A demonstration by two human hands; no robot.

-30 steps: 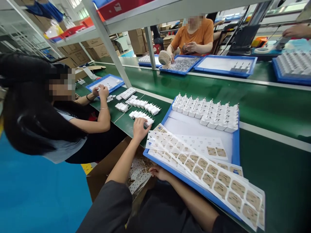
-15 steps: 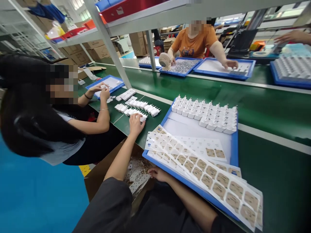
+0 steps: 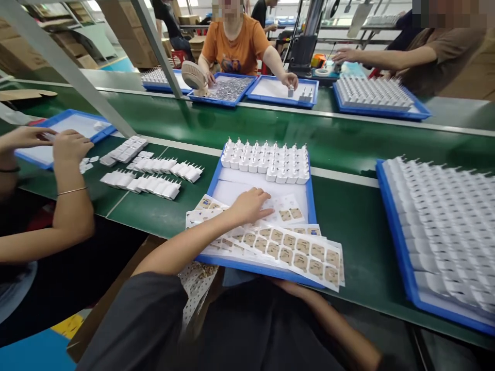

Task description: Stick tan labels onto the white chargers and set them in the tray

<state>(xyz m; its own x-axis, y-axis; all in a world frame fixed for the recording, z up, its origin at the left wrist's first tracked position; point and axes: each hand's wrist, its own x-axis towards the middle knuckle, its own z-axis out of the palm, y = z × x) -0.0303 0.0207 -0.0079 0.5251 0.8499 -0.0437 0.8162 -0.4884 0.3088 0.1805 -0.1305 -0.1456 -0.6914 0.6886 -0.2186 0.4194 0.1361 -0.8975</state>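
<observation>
Bright, even light, strongest along the top edge, leaves a pale sheen on the green surface (image 3: 270, 126) at centre. Wide-angle distortion stretches the tray (image 3: 401, 257) at right; background detail is soft, the lower middle dark.

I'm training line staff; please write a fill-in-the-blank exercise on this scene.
The left hand is over a tray whose rim is coloured ____.
Upright plugs stand at the tray's far end, sheets at its ____ end.
The table under the lying plugs is coloured ____.
Missing words: blue; near; green.
</observation>
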